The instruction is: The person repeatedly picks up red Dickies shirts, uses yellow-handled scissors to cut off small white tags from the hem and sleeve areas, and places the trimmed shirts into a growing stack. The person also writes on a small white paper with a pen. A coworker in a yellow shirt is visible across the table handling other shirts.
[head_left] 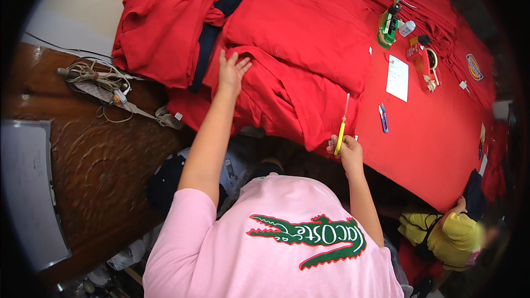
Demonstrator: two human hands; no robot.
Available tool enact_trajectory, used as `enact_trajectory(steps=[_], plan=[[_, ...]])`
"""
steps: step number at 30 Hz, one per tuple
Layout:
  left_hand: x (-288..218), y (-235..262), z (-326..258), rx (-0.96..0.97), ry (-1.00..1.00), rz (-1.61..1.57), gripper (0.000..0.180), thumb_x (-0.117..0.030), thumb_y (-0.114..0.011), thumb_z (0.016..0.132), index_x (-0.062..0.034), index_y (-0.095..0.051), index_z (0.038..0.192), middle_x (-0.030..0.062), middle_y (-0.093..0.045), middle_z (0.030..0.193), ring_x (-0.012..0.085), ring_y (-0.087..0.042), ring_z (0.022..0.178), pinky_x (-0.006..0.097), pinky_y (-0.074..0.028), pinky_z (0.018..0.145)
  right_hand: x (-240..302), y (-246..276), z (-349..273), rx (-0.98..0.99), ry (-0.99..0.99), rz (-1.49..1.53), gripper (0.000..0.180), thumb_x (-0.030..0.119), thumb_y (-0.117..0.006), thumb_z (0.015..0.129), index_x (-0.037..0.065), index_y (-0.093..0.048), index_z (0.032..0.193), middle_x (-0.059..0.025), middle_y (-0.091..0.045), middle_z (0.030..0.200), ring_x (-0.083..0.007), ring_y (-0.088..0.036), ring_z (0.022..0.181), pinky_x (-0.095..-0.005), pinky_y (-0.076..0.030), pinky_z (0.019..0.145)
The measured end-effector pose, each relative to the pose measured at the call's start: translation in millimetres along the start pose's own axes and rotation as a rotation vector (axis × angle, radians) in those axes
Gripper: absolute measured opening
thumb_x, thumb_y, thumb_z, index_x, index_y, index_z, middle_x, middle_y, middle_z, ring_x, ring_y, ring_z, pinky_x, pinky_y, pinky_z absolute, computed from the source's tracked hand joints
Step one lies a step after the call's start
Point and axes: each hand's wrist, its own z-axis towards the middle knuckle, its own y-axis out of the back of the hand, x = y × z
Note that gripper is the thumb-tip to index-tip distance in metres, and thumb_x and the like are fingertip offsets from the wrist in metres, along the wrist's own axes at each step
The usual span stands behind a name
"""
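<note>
The right hand (350,153) has its grip closed around the yellow tool (341,131), and the thin metal tip of this tool points up, away from the person. The hand is at the near edge of the red cloth (284,91); I cannot tell whether its fingers also hold this edge. The left hand (232,74) has its grip apart, with the fingers spread, over the left part of the same cloth; whether it touches the fabric, I cannot tell. The cloth lies loose, with soft folds, on the near side of the worktop (425,149), and its edge hangs toward the person. Just behind it is a flat red pile (301,16), and to the left lies another red heap (160,27). To the right of the yellow tool, well apart from it, lie the blue snips (383,118) and, farther back, a white paper sheet (397,78). Near the sheet stands a red tape dispenser (422,60).
</note>
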Motion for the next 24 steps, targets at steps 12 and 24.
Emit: enact_trajectory(steps=[12,24], plan=[[93,-36,-177,0.077,0.031,0.219,0.018,-0.003,-0.061,0.101,-0.0026,-0.064,0.119,0.0091,-0.064,0.126,0.0148,-0.064,0.11,0.029,-0.051,0.101,-10,27,-31,-0.112,0.088,0.039,0.025,0.024,-0.072,0.101,0.001,-0.067,0.095,-0.0044,-0.069,0.071,-0.0058,-0.058,0.063,-0.0225,-0.04,0.059],[96,-61,-122,0.18,0.039,0.437,0.044,0.003,-0.068,0.095,0.002,-0.059,0.138,0.0076,-0.07,0.114,0.0134,-0.065,0.105,0.026,-0.051,0.095,32,-27,-19,0.024,0.289,-0.407,0.027,0.023,-0.077,0.093,-0.001,-0.071,0.102,-0.0061,-0.06,0.066,-0.0126,-0.054,0.058,-0.0314,-0.043,0.057]])
